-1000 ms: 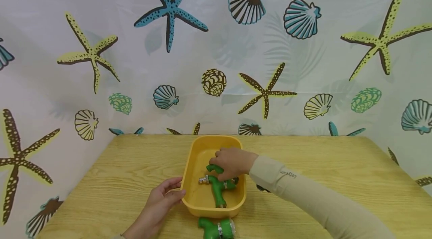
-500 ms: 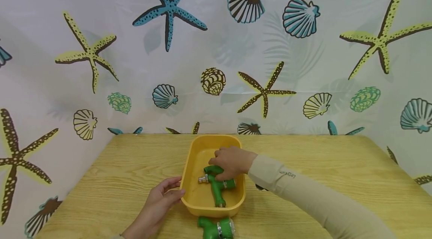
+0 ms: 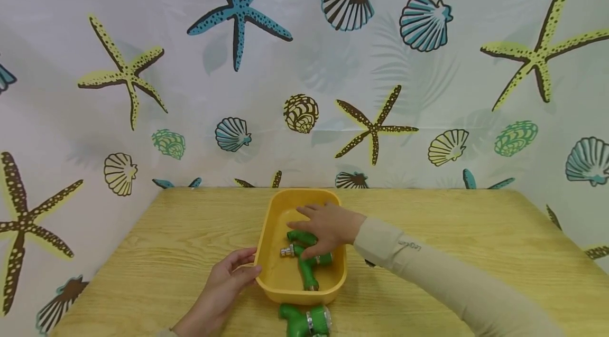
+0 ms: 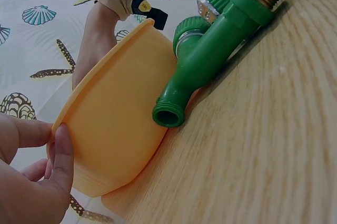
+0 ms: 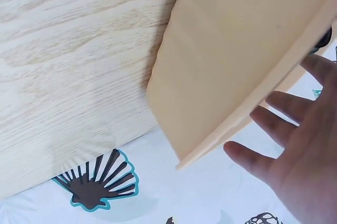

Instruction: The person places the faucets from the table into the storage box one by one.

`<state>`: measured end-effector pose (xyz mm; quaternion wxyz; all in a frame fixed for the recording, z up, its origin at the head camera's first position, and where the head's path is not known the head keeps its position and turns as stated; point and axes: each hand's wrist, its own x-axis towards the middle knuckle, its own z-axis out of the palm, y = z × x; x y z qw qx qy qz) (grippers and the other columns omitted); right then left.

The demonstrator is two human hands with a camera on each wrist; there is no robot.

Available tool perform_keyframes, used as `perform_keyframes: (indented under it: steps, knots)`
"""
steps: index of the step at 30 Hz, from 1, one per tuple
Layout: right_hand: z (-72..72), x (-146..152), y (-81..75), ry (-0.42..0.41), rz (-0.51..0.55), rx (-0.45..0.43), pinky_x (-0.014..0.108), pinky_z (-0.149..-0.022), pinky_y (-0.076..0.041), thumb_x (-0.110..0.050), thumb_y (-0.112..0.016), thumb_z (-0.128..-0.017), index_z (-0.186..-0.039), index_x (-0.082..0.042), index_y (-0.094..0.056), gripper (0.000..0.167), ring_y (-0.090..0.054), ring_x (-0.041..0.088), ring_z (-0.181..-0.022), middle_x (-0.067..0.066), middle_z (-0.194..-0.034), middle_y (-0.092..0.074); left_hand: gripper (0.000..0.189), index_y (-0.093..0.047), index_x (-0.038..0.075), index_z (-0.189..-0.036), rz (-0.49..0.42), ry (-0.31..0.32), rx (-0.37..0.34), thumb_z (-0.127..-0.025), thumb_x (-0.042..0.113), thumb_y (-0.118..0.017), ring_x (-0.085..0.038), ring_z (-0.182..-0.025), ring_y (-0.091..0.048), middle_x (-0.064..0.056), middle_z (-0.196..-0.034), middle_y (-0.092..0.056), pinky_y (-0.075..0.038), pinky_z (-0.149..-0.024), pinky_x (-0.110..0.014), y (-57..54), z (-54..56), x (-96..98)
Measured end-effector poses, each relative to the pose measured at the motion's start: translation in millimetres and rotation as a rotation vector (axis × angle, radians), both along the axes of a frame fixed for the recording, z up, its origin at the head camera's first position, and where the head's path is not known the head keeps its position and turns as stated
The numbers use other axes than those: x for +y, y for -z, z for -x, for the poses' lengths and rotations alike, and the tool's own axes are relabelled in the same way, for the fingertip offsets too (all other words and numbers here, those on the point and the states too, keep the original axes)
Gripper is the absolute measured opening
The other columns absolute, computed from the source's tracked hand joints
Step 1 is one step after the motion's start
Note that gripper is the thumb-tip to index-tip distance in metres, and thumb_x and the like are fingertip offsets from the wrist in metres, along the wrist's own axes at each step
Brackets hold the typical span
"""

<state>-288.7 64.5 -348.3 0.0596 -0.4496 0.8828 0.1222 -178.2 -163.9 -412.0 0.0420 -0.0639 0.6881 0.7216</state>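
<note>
A yellow plastic tub (image 3: 300, 299) stands on the table, holding green plastic taps. One tap (image 3: 306, 271) with a metal nozzle lies near the tub's front; another green piece (image 3: 297, 236) shows just behind it, partly covered. My left hand (image 3: 228, 279) pinches the tub's left rim between thumb and fingers, also plain in the left wrist view. Inside the tub, my right hand (image 3: 328, 226) hovers over the taps with fingers spread and straight, holding nothing that I can see. In front of the tub lies a further green tap (image 4: 205, 56) with a threaded brass end.
The wood-grain table (image 3: 200, 226) runs back to a white curtain (image 3: 285, 62) printed with starfish and shells. A small dark item (image 3: 369, 263) peeks out under the right sleeve (image 3: 428, 268), at the tub's right.
My right hand's fingers have uncurled and spread apart, rising slightly off the rear green piece, which rests in the tub. The left hand and tub stay in place.
</note>
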Motion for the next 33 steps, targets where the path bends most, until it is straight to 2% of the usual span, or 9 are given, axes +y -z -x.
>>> perform_keyframes:
  steps: [8,13,21,25,28,33]
  knots:
    - [-1.7,15.4,1.2,-0.146,0.067,0.211,0.063,-0.108,-0.022,-0.071,-0.046,-0.087,-0.151,-0.022,-0.036,0.081,-0.027,0.033,-0.140,0.016,-0.154,-0.028,0.046,-0.051,-0.005,-0.131,0.005,0.020,-0.004,-0.088,0.004,-0.066,-0.022,-0.099,-0.056,-0.017,-0.122,-0.048,-0.052,-0.083,-0.033,-0.1,-1.1,-2.2]
    - [0.0,28.8,1.7,-0.210,0.134,0.304,0.064,-0.107,-0.022,-0.070,-0.048,-0.087,-0.150,-0.018,-0.038,0.082,-0.027,0.036,-0.139,0.018,-0.153,-0.029,0.046,-0.051,-0.006,-0.130,-0.021,0.020,0.007,-0.087,0.001,-0.066,-0.021,-0.097,-0.057,-0.016,-0.120,-0.048,-0.052,-0.081,-0.031,-1.0,0.1,-0.9]
    - [-1.7,52.9,-8.0,-0.176,0.197,0.260,0.064,-0.109,-0.017,-0.066,-0.051,-0.088,-0.150,-0.017,-0.038,0.080,-0.023,0.038,-0.141,0.018,-0.155,-0.025,0.045,-0.050,-0.008,-0.129,-0.044,0.019,0.018,-0.087,-0.001,-0.065,-0.021,-0.094,-0.058,-0.016,-0.117,-0.047,-0.052,-0.077,-0.028,0.5,-1.0,-0.6]
    - [-1.4,66.2,-13.6,-0.174,0.249,0.306,0.064,-0.109,-0.015,-0.068,-0.043,-0.091,-0.150,-0.017,-0.038,0.079,-0.022,0.037,-0.141,0.019,-0.154,-0.026,0.045,-0.051,-0.008,-0.129,-0.043,0.015,0.020,-0.087,-0.001,-0.066,-0.021,-0.094,-0.057,-0.015,-0.117,-0.047,-0.052,-0.077,-0.029,1.8,-1.1,-0.4]
    - [-0.2,77.4,-24.0,-0.150,0.297,0.361,0.065,-0.109,-0.014,-0.070,-0.040,-0.091,-0.149,-0.016,-0.039,0.079,-0.022,0.036,-0.141,0.019,-0.154,-0.025,0.046,-0.051,-0.007,-0.129,-0.034,0.019,0.019,-0.087,0.000,-0.066,-0.021,-0.097,-0.056,-0.016,-0.118,-0.048,-0.052,-0.079,-0.030,0.6,-0.5,-0.7]
    - [1.2,98.1,-41.8,-0.074,0.335,0.397,0.065,-0.108,-0.014,-0.068,-0.046,-0.090,-0.148,-0.015,-0.041,0.079,-0.020,0.036,-0.142,0.020,-0.154,-0.025,0.046,-0.052,-0.006,-0.129,-0.023,0.024,0.016,-0.087,0.002,-0.066,-0.022,-0.099,-0.054,-0.016,-0.119,-0.049,-0.052,-0.081,-0.031,-1.0,-0.5,-1.2]
